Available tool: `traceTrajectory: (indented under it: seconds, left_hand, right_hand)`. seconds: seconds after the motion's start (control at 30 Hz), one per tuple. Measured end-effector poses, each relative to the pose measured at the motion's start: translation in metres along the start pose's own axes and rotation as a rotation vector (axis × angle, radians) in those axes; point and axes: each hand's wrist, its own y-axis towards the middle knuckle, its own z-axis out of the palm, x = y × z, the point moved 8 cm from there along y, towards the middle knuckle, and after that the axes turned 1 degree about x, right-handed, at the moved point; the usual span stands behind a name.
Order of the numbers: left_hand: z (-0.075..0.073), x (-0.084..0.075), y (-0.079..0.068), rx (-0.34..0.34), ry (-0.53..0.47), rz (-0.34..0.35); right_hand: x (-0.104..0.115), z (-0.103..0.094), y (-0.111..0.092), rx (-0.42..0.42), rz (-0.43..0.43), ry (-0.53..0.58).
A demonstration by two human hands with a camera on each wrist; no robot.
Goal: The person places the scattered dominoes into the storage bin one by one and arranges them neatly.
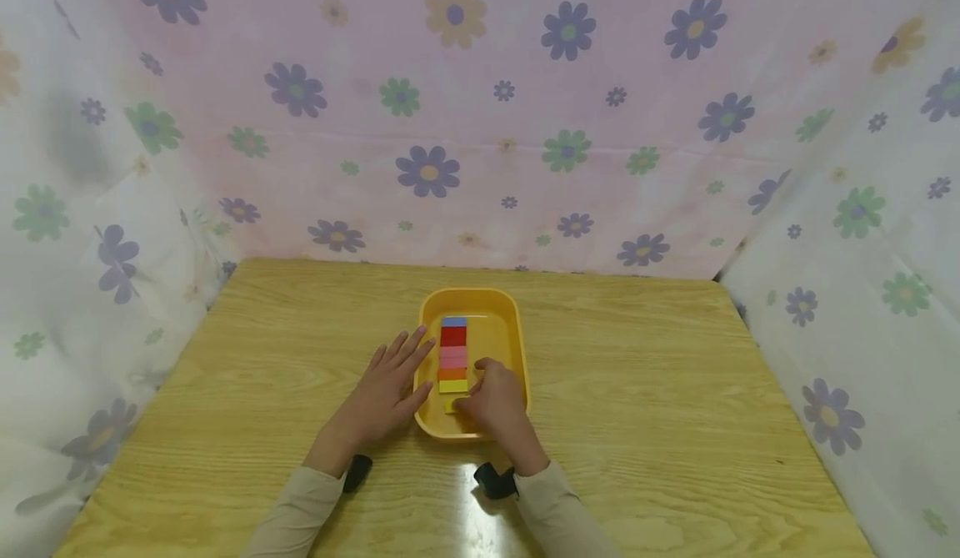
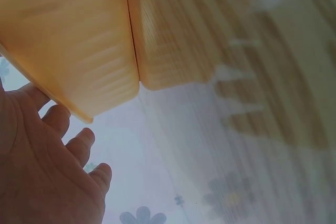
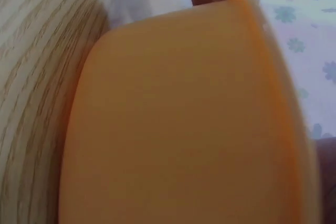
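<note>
A yellow tray with rounded corners sits on the table. Inside it a row of coloured blocks runs front to back: blue, red, pink, orange and yellow. One separate yellow block is just in front of that row, and my right hand pinches it, reaching in over the tray's near right side. Along the left rim lies my left hand, fingers extended and thumb over the edge. In the left wrist view, the left hand touches the tray's rim. From the right wrist, the tray's outer wall hides the block.
The wood-grain table extends on both sides of the tray. Flower-printed cloth stands behind it and along the left and right sides. Dark wrist bands sit at both cuffs, close over the tabletop.
</note>
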Motion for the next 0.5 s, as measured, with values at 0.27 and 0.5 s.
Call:
traceTrajectory:
  seconds: [0.27,0.5]
  left_hand:
    - [-0.0004,0.0014,0.001,0.001,0.007,0.001]
    - [0.0014,0.0017,0.0007,0.004,0.0,0.002]
  right_hand:
    - [-0.0006,0.0032,0.0071,-0.013,0.008,-0.052]
    - [-0.0034,0.0041,0.0095,-0.036,0.045,-0.061]
